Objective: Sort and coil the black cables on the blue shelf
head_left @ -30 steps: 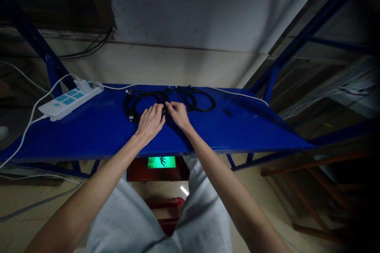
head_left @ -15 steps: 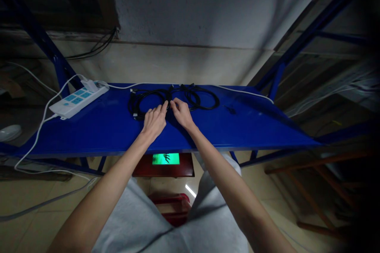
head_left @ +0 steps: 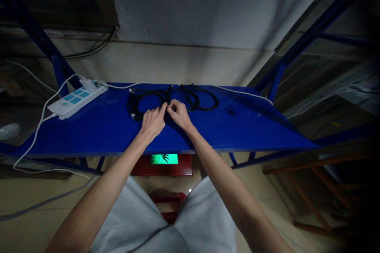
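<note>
Two coils of black cable (head_left: 175, 99) lie side by side at the back of a blue shelf (head_left: 113, 130). My left hand (head_left: 152, 121) rests on the near edge of the left coil, fingers curled and pinching the cable where the coils meet. My right hand (head_left: 178, 114) meets it there, fingertips also pinched on the cable at the crossing point. Both thumbs and forefingers touch over the same spot. What the fingertips grip beyond the cable itself is too small to make out.
A white power strip (head_left: 75, 99) with blue sockets sits at the shelf's left end, its white cords (head_left: 38, 126) trailing off the edge. A thin white wire (head_left: 243, 93) runs along the back edge. Blue uprights (head_left: 276, 75) flank the shelf. A glowing green screen (head_left: 164, 159) sits below.
Both hands stayed at the crossing of the coils; the fingertips closed tighter together on the cable. The view shifted slightly.
</note>
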Motion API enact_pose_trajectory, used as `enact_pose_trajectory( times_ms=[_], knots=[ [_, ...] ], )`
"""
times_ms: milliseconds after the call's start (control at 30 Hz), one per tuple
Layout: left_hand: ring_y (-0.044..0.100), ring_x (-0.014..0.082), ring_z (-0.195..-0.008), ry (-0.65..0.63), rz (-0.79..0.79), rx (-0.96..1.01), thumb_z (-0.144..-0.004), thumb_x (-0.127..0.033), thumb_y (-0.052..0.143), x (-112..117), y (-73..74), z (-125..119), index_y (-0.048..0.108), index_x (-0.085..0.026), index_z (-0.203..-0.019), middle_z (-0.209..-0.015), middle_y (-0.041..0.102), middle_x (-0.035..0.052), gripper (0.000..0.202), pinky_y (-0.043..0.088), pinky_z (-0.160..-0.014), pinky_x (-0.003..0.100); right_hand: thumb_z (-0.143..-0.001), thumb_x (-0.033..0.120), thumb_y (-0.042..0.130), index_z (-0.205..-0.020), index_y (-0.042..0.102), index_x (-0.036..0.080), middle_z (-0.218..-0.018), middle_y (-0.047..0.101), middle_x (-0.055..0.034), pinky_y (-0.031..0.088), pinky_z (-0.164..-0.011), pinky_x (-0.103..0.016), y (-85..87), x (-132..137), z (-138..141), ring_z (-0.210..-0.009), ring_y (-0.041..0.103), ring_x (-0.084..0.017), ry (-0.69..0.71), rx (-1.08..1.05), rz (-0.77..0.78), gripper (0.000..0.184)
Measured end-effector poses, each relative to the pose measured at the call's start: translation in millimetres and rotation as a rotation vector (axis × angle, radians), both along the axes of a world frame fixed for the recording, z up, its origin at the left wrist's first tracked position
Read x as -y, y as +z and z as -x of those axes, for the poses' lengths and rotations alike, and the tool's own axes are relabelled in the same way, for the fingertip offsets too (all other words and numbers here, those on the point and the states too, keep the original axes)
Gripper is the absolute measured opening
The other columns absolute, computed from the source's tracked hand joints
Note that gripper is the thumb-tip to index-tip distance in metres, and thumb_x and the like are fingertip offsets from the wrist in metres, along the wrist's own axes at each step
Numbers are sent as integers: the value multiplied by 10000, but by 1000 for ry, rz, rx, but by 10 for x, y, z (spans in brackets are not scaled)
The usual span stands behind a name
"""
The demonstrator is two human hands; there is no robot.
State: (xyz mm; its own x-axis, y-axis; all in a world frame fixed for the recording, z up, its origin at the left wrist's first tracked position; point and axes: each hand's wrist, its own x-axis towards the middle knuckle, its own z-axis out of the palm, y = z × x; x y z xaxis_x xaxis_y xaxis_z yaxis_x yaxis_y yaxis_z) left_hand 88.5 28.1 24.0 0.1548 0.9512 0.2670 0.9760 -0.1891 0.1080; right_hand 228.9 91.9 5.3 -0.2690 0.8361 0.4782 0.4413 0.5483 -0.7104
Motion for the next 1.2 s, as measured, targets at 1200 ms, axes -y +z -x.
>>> enact_pose_trajectory(
  times_ms=[1200],
  knots=[
    [684, 245, -1018, 7, 9, 21, -1032, -260, 363, 56, 52, 37, 518, -238, -1364, -1141, 716, 100, 367, 476, -890, 333, -864, 178, 538, -769, 564, 206, -783, 628, -23, 328, -628, -266, -78, -16, -49, -698, 535, -165, -116, 35, -69, 102]
  ],
)
